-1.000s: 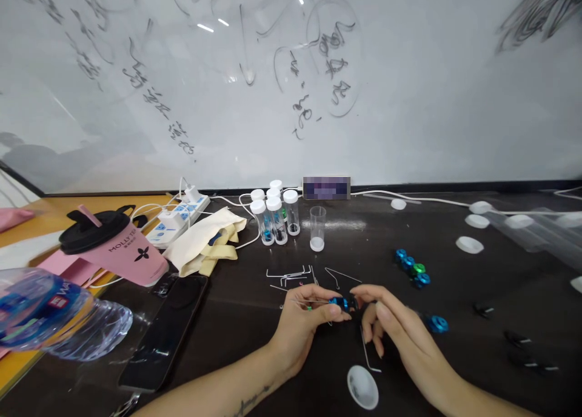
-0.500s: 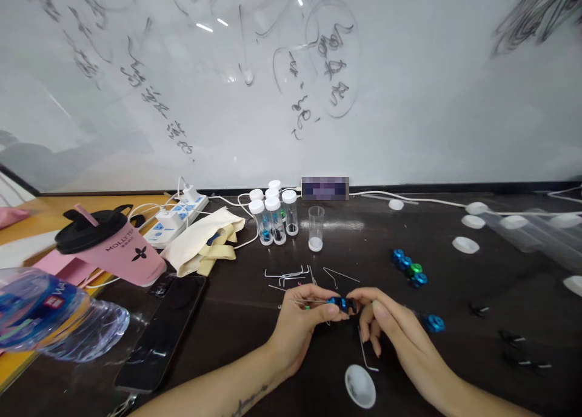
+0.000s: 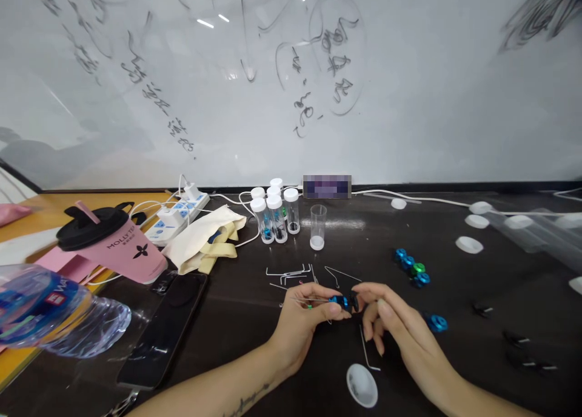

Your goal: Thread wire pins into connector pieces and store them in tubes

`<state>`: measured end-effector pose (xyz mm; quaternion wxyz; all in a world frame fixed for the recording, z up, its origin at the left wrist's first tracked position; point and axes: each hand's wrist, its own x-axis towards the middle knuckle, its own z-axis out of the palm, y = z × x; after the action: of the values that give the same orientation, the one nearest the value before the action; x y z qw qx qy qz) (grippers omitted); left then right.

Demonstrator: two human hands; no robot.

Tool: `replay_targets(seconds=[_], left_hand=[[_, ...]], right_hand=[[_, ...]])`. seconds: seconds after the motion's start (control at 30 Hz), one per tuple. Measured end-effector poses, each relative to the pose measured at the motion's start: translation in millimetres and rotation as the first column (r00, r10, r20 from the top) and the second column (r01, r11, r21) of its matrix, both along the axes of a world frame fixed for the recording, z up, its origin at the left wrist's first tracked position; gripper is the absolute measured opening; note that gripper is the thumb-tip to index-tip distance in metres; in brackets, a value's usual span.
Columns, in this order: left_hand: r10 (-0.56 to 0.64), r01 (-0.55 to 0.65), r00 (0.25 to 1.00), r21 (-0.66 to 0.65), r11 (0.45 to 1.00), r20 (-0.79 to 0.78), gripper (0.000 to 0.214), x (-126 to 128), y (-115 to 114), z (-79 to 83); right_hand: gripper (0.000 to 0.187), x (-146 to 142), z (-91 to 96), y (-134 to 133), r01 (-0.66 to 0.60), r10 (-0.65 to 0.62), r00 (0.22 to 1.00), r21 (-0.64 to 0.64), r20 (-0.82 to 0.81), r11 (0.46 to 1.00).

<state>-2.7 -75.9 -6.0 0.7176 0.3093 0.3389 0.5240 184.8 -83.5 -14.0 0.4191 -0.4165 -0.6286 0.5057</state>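
Observation:
My left hand (image 3: 305, 320) is closed in a pinch around a small shiny blue metal part (image 3: 337, 302), and a thin metal rod lies along its fingers. A black piece (image 3: 354, 301) sits at the right end of the blue part. The bent fingertips of my right hand (image 3: 386, 314) are closed on that black piece; the exact grip is partly hidden. Just below, an L-shaped hex key (image 3: 365, 350) lies on the dark table beside a white cap (image 3: 362, 385) with its hollow side up. More hex keys (image 3: 291, 274) lie beyond my left hand.
Blue and green metal parts (image 3: 413, 267) stand in a row on the right, one blue part (image 3: 438, 323) nearer. Small black parts (image 3: 516, 339) and white caps (image 3: 470, 245) lie farther right. Capped clear tubes (image 3: 275, 220) and an uncapped tube (image 3: 318, 226) stand behind; a phone (image 3: 163, 332) lies left.
The black piece now shows a little farther from the blue part, with my right fingertips on it. Both hands stay in nearly the same place; the view has shifted slightly.

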Motion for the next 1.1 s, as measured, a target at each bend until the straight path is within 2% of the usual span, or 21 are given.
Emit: replay_targets(seconds=[1.1], left_hand=[[-0.007,0.007,0.999,-0.004,1.000,-0.039,0.020,0.1,-0.2,0.7]], right_hand=[[0.035,-1.0,2.7,-1.7,-0.001,0.002,0.999,0.011,-0.050,1.000]])
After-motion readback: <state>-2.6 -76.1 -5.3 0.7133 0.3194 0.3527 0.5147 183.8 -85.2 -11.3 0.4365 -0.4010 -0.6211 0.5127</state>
